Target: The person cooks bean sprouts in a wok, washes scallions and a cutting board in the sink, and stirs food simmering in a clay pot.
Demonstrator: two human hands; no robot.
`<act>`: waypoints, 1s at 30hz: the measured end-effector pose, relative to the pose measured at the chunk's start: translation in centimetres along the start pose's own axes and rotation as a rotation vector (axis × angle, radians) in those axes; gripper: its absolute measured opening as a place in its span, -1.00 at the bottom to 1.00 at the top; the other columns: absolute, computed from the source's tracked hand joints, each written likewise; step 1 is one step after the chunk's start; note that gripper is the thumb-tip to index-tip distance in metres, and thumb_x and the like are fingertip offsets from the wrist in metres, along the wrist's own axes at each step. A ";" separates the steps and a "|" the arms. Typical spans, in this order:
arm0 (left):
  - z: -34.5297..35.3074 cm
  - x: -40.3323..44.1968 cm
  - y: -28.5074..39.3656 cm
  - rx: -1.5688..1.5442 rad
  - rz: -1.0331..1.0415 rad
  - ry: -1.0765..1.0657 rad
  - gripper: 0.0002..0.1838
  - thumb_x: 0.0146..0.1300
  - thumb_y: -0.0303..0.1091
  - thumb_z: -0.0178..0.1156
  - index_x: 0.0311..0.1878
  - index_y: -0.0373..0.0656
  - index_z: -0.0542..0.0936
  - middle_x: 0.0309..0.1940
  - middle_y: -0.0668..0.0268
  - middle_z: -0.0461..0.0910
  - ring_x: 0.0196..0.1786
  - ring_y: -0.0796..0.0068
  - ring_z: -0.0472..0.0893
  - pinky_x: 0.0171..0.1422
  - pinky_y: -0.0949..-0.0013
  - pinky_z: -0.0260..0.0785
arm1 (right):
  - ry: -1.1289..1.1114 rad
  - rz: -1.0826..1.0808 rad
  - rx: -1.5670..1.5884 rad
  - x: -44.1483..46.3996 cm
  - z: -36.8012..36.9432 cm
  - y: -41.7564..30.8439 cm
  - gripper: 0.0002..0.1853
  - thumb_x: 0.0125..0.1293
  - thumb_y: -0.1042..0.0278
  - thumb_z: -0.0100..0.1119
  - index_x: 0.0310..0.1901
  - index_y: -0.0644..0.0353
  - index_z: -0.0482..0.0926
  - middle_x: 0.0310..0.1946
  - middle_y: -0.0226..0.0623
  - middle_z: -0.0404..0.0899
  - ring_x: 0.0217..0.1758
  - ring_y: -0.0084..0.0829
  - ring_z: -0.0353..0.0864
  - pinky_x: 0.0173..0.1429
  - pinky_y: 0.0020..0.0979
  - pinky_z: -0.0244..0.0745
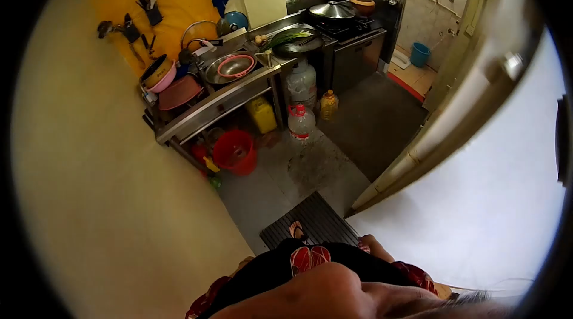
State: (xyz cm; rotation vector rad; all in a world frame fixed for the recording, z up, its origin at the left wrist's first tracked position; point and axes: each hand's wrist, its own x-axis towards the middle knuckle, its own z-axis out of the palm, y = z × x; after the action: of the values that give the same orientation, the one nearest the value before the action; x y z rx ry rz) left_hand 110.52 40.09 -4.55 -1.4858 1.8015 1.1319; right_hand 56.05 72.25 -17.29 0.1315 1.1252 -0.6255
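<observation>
At the right side of my dark clothing, my right hand shows in part beside my hip; its fingers are too unclear to tell what they hold, if anything. A small bit of my left hand or arm shows at the left side, mostly hidden by the clothing. Below me a foot in a flip-flop rests on a dark ribbed mat. A large out-of-focus patch of skin fills the bottom of the view.
A metal sink counter with a pink-rimmed strainer stands ahead left. Beneath it is a red bucket. Bottles stand on the floor. Beyond are a covered pan on a stove and, through a doorway, a blue bucket. Walls flank me.
</observation>
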 end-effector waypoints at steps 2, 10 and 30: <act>-5.0 1.9 0.8 0.100 -0.008 -0.045 -0.75 0.20 -0.29 0.08 -0.30 -0.32 0.59 -0.29 0.07 0.59 -0.21 0.25 0.58 -0.11 0.26 0.44 | 0.034 0.116 0.009 2.5 -1.1 -5.3 -0.86 0.29 0.26 0.00 -0.15 0.02 0.40 -0.26 -0.31 0.51 -0.33 -0.42 0.45 -0.36 -0.25 0.33; -26.6 18.2 14.6 1.125 0.148 -0.454 -0.76 0.25 -0.29 0.06 -0.22 -0.28 0.58 -0.44 0.19 0.54 -0.46 0.39 0.41 -0.41 0.31 0.31 | 0.609 -0.716 -0.142 -7.0 14.5 -31.7 -0.73 0.29 0.18 0.08 -0.20 0.25 0.53 -0.44 -0.25 0.57 -0.49 -0.44 0.51 -0.46 -0.39 0.42; -38.9 33.7 46.3 0.145 0.201 -0.078 -0.67 0.23 -0.06 0.05 -0.20 -0.14 0.56 -0.45 0.32 0.56 -0.47 0.43 0.50 -0.36 0.28 0.36 | 0.809 -0.427 0.025 -8.8 -5.8 -55.5 -0.77 0.27 0.19 0.07 -0.26 0.20 0.54 -0.49 -0.41 0.52 -0.56 -0.54 0.45 -0.57 -0.46 0.37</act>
State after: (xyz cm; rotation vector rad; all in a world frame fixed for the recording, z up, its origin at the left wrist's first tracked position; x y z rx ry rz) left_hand 61.57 -8.70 -0.56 -1.1830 1.9674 1.1101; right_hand 19.56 32.51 -0.70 0.1739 1.9557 -1.0090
